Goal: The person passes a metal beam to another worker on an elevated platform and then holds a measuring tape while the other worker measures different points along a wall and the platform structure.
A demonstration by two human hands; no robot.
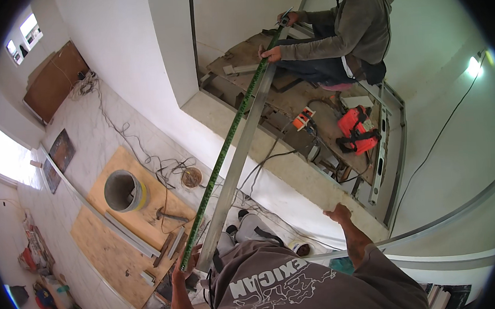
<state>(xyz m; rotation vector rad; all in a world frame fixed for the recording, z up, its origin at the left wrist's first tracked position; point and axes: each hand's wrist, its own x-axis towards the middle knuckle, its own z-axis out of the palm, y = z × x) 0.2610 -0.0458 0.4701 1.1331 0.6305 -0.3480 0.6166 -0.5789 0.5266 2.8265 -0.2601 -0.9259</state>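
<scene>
My left hand (187,259), low at centre-left, grips the end of a green tape measure (224,157) beside a long metal profile (234,172). Both run diagonally up to a co-worker's hands (273,53), which hold the tape case (284,20) and the far end. My right hand (337,212) is on the edge of a pale concrete ledge (313,187), fingers loosely bent and apart, with nothing visible in them.
A co-worker (348,32) sits on boards above the ledge, near a red-black bag (356,129), an orange tool (303,118) and a level (378,174). Below left lie plywood (101,239), a bucket (121,189), a hammer (168,216) and tangled cables (125,128). A curved-looking rail (447,212) crosses at right.
</scene>
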